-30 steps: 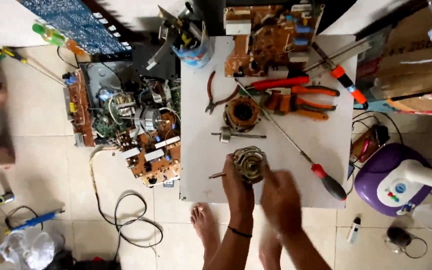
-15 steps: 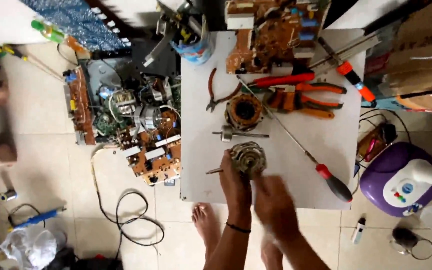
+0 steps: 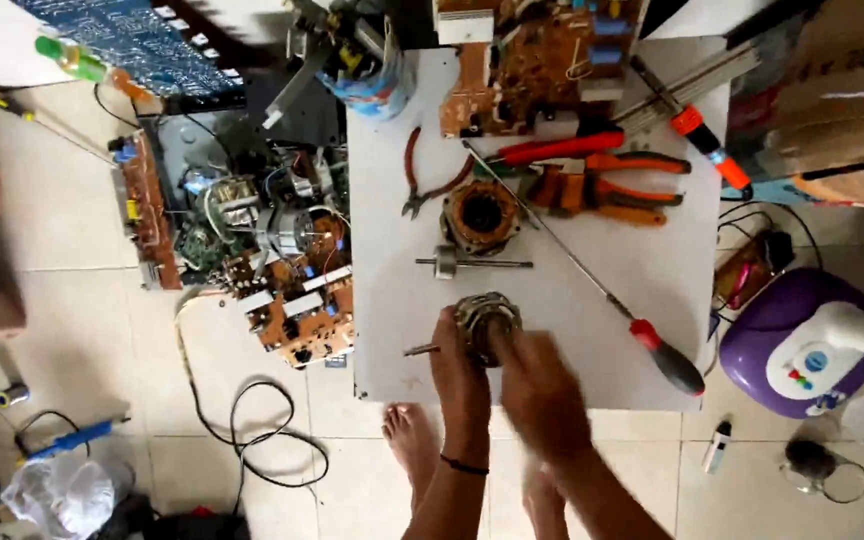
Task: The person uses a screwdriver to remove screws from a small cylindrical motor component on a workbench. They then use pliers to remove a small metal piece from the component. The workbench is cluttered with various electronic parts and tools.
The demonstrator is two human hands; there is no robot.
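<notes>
Motor part (image 3: 486,318), round and metal, sits near the white board's (image 3: 642,260) front edge. Left hand (image 3: 457,362) grips its side; right hand (image 3: 537,385) is blurred, its grip cannot be told. Long screwdriver (image 3: 592,285) lies just beside.

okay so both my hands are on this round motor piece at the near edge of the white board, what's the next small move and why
Probably steady the round motor part with your left hand and let the right hand work it slowly. Its thin shaft sticks out leftward, and the right hand is blurred, so the grip looks unsettled.
</notes>
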